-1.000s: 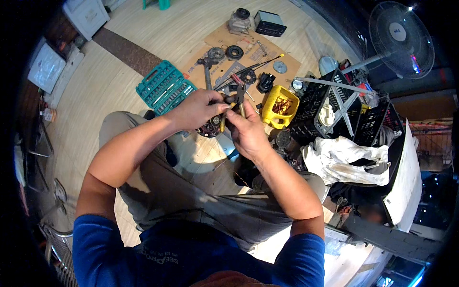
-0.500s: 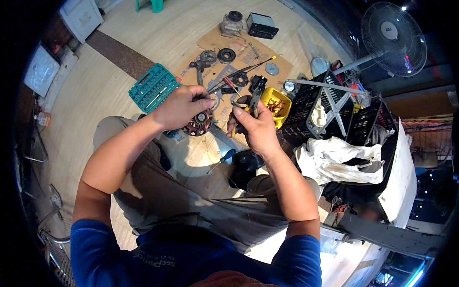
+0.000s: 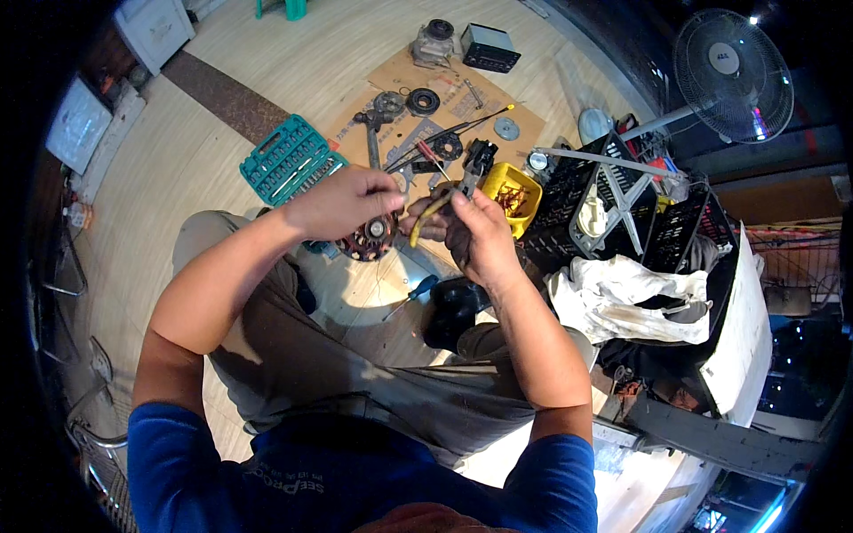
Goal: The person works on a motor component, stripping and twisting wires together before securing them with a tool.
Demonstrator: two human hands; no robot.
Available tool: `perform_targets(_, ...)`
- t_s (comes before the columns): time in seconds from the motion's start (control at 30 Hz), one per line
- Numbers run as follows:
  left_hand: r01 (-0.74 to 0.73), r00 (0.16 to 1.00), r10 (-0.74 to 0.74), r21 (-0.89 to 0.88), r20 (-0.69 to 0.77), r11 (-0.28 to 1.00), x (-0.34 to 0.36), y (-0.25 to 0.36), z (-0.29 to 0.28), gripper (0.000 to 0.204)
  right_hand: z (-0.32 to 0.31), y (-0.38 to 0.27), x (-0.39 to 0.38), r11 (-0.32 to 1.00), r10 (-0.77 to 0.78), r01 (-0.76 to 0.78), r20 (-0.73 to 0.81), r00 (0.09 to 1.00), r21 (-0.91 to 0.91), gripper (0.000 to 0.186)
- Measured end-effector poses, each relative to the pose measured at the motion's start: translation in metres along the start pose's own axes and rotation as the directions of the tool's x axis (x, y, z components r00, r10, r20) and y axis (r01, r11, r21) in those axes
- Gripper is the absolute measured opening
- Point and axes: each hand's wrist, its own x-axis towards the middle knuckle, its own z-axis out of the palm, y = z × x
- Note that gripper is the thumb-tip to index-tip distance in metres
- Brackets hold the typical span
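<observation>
Pliers with yellow handles (image 3: 430, 210) lie in my right hand (image 3: 482, 233), which is closed around them, their dark jaws pointing away from me. My left hand (image 3: 348, 200) is beside it on the left, thumb and fingers pinched together. What that pinch holds, if anything, is too small to make out. Just below the left fingers is a round copper-wound motor part (image 3: 370, 240) with a metal hub, its upper side partly hidden by the hand. Beyond the right hand stands a yellow bin (image 3: 530, 210) with small copper-coloured pieces inside.
A teal socket set case (image 3: 283, 158) lies open at left. Cardboard (image 3: 404, 75) carries a hammer (image 3: 371, 133), a red screwdriver (image 3: 432, 156) and round parts. A blue screwdriver (image 3: 411, 296) lies near my foot. Black crates (image 3: 569, 213), a white cloth (image 3: 622, 298) and a fan (image 3: 724, 71) stand right.
My right hand has turned the pliers, so their yellow handles now swing out toward the left. My left hand has shifted slightly, and more of the copper-wound part shows.
</observation>
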Motion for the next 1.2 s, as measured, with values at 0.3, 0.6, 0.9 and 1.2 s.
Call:
perform_targets(0.3, -0.008, 0.997, 0.009, -0.008, 0.071, 1.0, 0.005, -0.007, 0.02, 0.029, 0.007, -0.001, 0.005, 0.992, -0.054, 0.044, -0.088, 0.995, -0.121, 0.026)
perform_targets(0.6, 0.109, 0.993, -0.114, -0.491, 0.019, 0.864, 0.004, -0.014, 0.017, 0.032, 0.0, -0.025, 0.002, 0.702, -0.143, 0.001, -0.139, 0.98, -0.712, 0.03)
perform_targets(0.9, 0.099, 0.992, -0.059, -0.414, 0.109, 0.905, 0.003, -0.008, 0.018, 0.029, -0.011, -0.026, 0.005, 0.678, -0.158, 0.018, -0.122, 0.98, -0.735, 0.031)
perform_targets(1.2, 0.063, 0.997, -0.032, -0.475, 0.074, 0.878, 0.007, -0.018, 0.026, 0.029, 0.005, -0.035, 0.005, 0.986, 0.054, -0.078, -0.161, 0.986, -0.147, 0.026)
